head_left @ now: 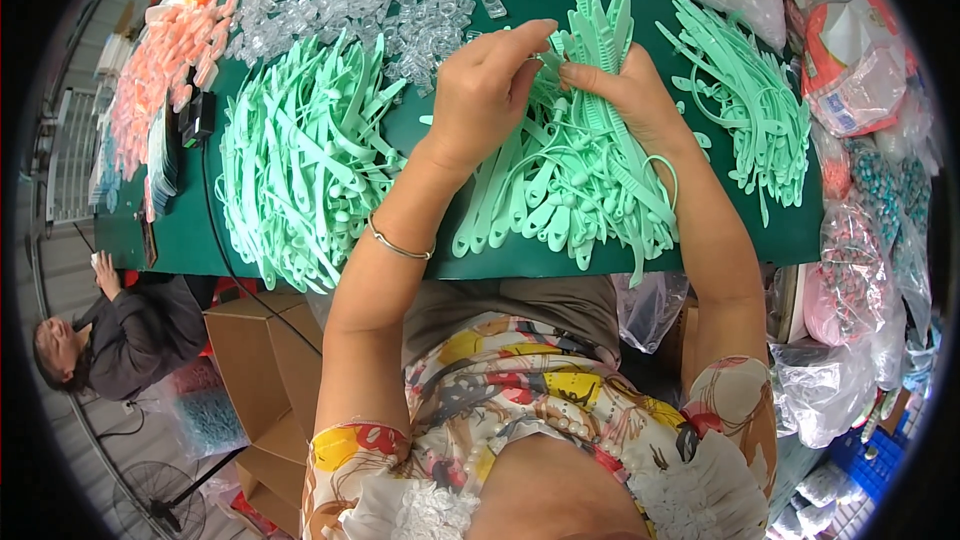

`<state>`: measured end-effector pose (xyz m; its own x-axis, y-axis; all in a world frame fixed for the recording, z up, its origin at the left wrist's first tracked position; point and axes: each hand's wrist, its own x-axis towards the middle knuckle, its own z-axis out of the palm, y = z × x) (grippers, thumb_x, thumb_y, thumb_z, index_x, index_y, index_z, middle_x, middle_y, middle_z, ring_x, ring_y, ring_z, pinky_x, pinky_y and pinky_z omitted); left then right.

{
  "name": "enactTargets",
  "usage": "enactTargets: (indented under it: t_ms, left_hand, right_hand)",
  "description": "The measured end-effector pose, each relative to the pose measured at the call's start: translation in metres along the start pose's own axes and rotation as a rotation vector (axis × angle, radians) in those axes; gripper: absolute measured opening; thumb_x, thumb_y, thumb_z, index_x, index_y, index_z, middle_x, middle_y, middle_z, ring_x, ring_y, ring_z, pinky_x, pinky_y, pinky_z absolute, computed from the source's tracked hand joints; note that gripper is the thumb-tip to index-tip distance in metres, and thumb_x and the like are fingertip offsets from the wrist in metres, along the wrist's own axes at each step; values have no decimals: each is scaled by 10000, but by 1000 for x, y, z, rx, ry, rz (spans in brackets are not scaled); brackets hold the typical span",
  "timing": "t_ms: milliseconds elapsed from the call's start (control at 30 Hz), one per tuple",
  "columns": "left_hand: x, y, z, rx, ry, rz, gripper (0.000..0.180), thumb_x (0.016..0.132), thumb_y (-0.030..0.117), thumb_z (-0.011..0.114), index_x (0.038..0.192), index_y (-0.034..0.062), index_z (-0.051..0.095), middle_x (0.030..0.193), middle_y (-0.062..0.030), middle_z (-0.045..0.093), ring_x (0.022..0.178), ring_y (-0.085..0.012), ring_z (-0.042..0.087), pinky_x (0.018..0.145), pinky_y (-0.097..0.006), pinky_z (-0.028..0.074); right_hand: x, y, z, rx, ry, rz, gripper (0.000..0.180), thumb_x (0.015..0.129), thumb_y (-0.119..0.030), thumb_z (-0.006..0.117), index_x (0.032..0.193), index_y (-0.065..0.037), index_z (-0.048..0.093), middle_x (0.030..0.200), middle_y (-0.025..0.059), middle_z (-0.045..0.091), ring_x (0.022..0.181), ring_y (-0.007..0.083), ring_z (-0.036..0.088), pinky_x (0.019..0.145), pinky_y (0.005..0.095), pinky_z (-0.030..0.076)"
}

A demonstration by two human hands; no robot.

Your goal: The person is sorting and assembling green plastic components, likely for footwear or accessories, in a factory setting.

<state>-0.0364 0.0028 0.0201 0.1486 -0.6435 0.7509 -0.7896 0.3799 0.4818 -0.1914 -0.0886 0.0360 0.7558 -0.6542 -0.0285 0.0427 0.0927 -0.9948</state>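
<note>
My right hand [645, 100] is closed around a bunch of mint-green ribbed plastic straps [600, 35], which stick up past the thumb. Close by on the left, my left hand [490, 90] has its fingers curled together in a pinch beside that bunch; whatever lies in them is hidden. Below both hands spreads a pile of the same straps [575, 195], some with thin looping tails and small rounded ends. One thin tail curves over my right wrist. A larger heap of green straps [300, 165] lies left of my left forearm.
Clear plastic pieces [350, 5] cover the far part of the green table [430, 120]. Peach pieces [165, 70] lie far left, near a small black device [198, 120] with a cable. More green straps [750, 105] and filled bags [850, 270] are right. A person [120, 330] sits left, beyond a cardboard box [265, 360].
</note>
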Motion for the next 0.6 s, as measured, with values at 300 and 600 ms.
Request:
enactTargets:
  t_ms: [300, 600]
  left_hand:
    - [0, 5, 3, 76, -62, 148, 387, 725, -65, 642, 1086, 70, 599, 814, -62, 653, 713, -190, 643, 621, -269, 515]
    - [12, 5, -13, -528, -367, -730, 326, 850, 290, 591, 786, -25, 647, 629, 11, 536, 607, -55, 450, 533, -228, 365]
  right_hand:
    - [1, 4, 0, 91, 23, 24, 277, 735, -179, 718, 936, -16, 617, 807, 58, 634, 742, 133, 598, 685, 267, 461]
    - [1, 3, 0, -52, -16, -7, 318, 715, -177, 746, 957, -9, 627, 841, 64, 646, 769, 128, 603, 706, 267, 471]
